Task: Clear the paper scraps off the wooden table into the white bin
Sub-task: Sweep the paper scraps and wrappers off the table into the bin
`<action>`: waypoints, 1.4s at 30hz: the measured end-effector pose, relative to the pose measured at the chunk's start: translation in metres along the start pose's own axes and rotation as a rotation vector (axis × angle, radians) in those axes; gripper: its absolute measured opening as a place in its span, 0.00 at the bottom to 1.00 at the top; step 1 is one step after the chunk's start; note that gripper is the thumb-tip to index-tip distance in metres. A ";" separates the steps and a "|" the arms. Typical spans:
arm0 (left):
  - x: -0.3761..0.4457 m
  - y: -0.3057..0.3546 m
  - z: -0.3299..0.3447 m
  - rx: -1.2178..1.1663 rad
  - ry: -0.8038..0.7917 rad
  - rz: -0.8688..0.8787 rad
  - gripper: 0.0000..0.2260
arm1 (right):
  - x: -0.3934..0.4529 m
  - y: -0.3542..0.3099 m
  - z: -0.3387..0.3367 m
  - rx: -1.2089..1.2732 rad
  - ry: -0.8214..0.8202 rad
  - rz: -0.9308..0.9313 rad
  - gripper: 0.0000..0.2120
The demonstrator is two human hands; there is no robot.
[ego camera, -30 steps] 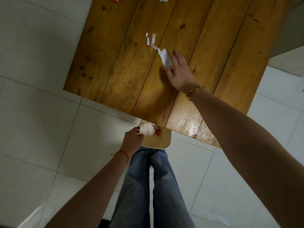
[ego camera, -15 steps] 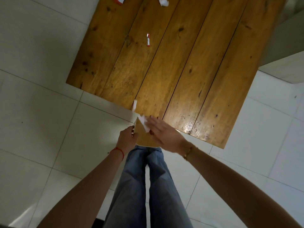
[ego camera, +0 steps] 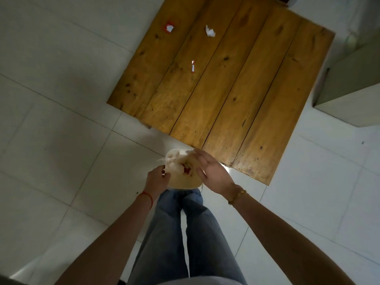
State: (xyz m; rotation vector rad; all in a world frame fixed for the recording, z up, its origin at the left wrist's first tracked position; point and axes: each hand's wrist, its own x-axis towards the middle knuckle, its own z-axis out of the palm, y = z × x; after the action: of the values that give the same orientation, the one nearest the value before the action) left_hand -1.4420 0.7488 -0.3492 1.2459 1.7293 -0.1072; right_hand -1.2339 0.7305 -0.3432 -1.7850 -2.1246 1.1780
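now the left hand grips the white bin holding crumpled white-and-red scraps, right hand flat, released.

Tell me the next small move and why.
Probably reach the right hand back out to the red-and-white strip, the nearest of three scraps on the wooden table. That hand hangs open over the white bin, held by the left hand.

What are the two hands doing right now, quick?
Left hand: closed on the white bin's rim, holding it.
Right hand: open over the bin, holding nothing visible.
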 end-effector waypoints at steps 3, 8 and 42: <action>-0.011 0.005 -0.004 -0.027 0.026 0.006 0.14 | 0.006 -0.014 -0.008 -0.074 -0.081 -0.134 0.22; -0.032 0.019 -0.012 -0.068 0.070 0.061 0.12 | 0.010 -0.043 -0.011 -0.197 -0.175 -0.229 0.21; -0.034 0.021 -0.264 -0.167 0.216 0.076 0.08 | 0.106 -0.204 -0.090 -0.019 0.192 -0.064 0.21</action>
State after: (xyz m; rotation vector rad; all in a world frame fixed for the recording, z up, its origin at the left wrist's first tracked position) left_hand -1.5941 0.8827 -0.1757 1.2327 1.8305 0.2193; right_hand -1.3750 0.8672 -0.1931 -1.7457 -2.0721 0.9334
